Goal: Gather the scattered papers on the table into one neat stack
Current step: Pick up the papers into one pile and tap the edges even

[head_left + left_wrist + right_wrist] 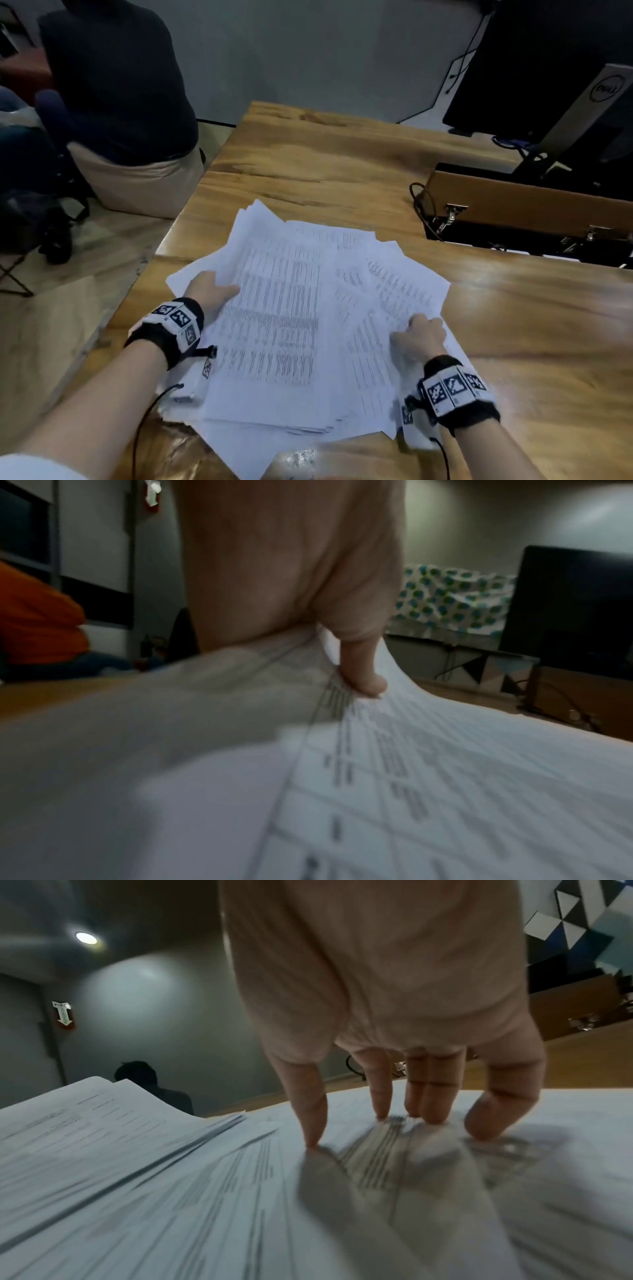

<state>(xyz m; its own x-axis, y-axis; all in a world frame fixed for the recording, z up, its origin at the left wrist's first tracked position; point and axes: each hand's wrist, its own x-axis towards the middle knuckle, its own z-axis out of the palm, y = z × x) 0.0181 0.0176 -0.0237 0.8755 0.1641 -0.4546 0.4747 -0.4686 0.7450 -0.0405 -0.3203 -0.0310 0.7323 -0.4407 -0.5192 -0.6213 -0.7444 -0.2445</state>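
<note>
A loose, fanned pile of printed white papers (pixel 291 325) lies on the wooden table (pixel 325 164) in front of me. My left hand (pixel 212 291) grips the pile's left edge. In the left wrist view its thumb (pixel 363 677) presses on top of the lifted sheets (pixel 445 791), and the other fingers are hidden under them. My right hand (pixel 419 332) is on the right side of the pile. Its straight fingers (pixel 424 1096) point down, with the tips touching the top sheets (pixel 171 1191).
A brown case (pixel 534 209) with metal latches sits at the back right, with black cables (pixel 421 202) beside it. Behind it stands a monitor stand (pixel 589 109). A person (pixel 116 85) sits off the table's left edge. Bare wood shows beyond the papers.
</note>
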